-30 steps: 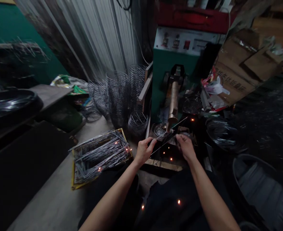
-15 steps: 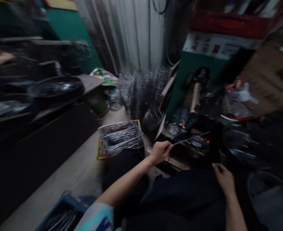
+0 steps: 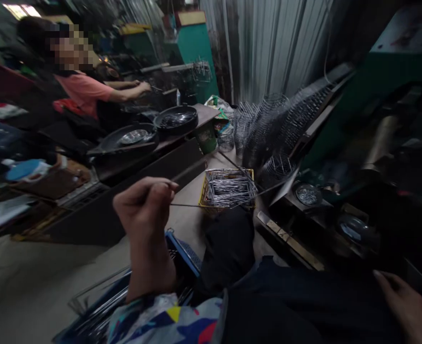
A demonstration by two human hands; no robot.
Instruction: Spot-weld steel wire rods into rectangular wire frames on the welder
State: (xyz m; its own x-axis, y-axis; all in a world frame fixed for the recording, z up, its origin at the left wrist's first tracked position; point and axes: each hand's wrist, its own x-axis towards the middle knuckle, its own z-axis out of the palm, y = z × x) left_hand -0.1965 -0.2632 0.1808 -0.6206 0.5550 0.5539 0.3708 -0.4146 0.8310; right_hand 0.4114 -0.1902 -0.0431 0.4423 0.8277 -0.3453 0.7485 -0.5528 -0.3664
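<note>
My left hand (image 3: 146, 205) is raised at the middle left, its fingers closed in a pinch on a thin metal wire piece (image 3: 189, 205). Dark lengths of the wire stretch rightwards from the fingers, in front of a yellow crate (image 3: 201, 193); its full shape is blurred. Many straight metal wires (image 3: 228, 188) lie in that crate. My right hand (image 3: 407, 301) rests low at the right beside my dark-clad lap, thumb and forefinger apart with nothing seen between them. Its other fingers are partly hidden.
A blue crate (image 3: 184, 253) of metal rods stands below my left arm. Wire mesh coils (image 3: 264, 124) stand by the metal wall. On the right is a green machine (image 3: 386, 76) with a dish of small metal parts (image 3: 307, 194). A co-worker (image 3: 85, 91) sits at the left bench.
My left hand has moved left and up, away from the machine, with the wire piece in it. The view has swung left, bringing the co-worker into sight. My right hand stays near my lap.
</note>
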